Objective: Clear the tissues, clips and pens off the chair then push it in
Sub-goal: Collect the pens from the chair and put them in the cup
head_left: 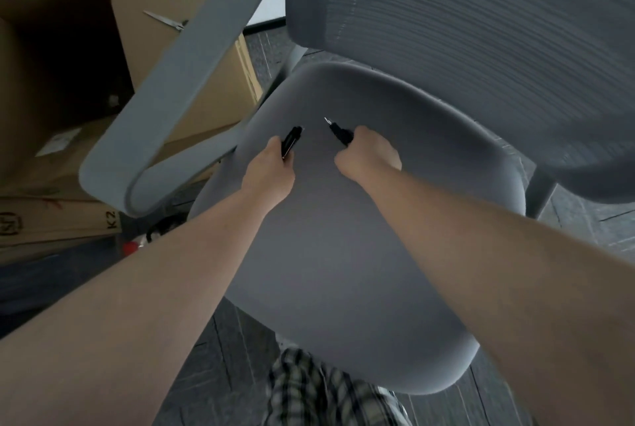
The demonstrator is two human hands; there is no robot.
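A grey office chair fills the view, its padded seat (343,253) below me and its mesh backrest (464,47) at the upper right. My left hand (268,171) is closed around a black pen (292,142) that sticks out above the fist. Over the rear part of the seat, my right hand (369,157) grips a second black pen (338,133) with its silver tip pointing up-left. Both hands hover close together above the seat. No tissues or clips show on the visible seat surface.
The chair's grey left armrest (178,99) slants across the left side. Behind it stand cardboard boxes (165,13), one with scissors (165,20) lying on top. Dark carpet tiles (213,374) cover the floor. A plaid trouser leg (326,391) shows at the bottom.
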